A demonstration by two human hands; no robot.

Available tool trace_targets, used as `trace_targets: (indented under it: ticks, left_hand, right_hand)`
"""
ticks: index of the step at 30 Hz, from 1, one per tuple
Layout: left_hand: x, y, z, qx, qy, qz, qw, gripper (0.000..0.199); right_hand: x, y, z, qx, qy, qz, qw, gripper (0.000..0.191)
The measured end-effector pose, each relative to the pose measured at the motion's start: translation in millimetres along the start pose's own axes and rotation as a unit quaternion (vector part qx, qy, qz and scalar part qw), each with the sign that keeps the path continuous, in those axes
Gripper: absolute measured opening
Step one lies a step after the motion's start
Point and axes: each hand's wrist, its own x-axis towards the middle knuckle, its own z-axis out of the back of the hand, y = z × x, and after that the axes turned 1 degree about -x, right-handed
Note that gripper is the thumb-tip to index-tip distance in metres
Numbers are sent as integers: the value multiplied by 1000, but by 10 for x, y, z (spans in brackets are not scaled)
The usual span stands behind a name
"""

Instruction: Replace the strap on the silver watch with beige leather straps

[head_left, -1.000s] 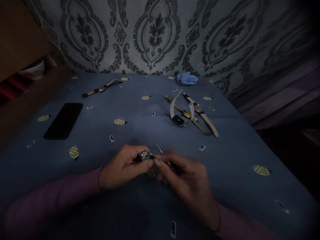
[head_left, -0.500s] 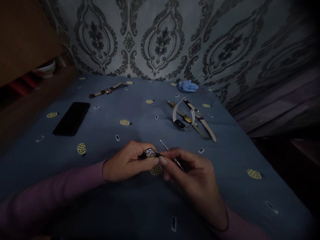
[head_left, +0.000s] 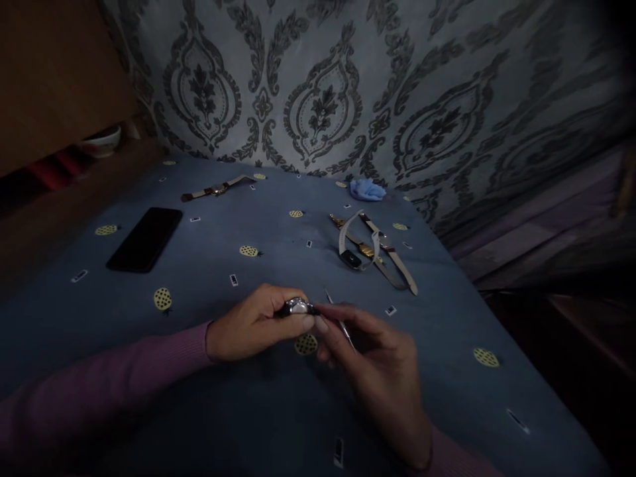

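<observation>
A silver-cased watch point(head_left: 298, 307) with a dark band is gripped between the thumb and fingers of my left hand point(head_left: 258, 322). At the watch's right end, the thumb and forefinger of my right hand point(head_left: 380, 364) pinch the dark band. A thin metal tool point(head_left: 346, 333) also rests in my right hand, its narrow tip pointing up and away past the forefinger. Both hands are just above the blue cloth with yellow pineapples point(head_left: 268, 411). The finer details of the watch are too dark to tell.
A black phone point(head_left: 145, 239) lies at the left, with a brown-strapped watch point(head_left: 217, 190) behind it. Right of centre are a gold watch point(head_left: 366, 250), a pale-strapped smart band point(head_left: 351, 259) and another strap watch point(head_left: 385, 242). A crumpled blue cloth point(head_left: 367, 190) sits near the patterned wall.
The view has shifted and tilted slightly. My right hand has turned a little, and the tool now stands steeper in it. Both hands keep their hold on the watch.
</observation>
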Motion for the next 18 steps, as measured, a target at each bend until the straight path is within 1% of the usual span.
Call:
trace_targets:
  ticks: [5,9,13,18]
  left_hand:
    - [6,1,11,-7,-4,2,1000,21]
    - [15,15,23,11,-13,-4,1000,22]
    - [22,19,24,1,-21,5,1000,21]
    - [25,35,19,-5,-23,-3,1000,22]
  right_hand:
    - [-6,-16,-10,12,-16,22,1000,11]
    - [5,-23,-14,-1,-24,25,999,10]
    - [7,-31,-22,-11,-40,32,999,12]
    - [-1,-23,-29,-20,-32,39,999,11]
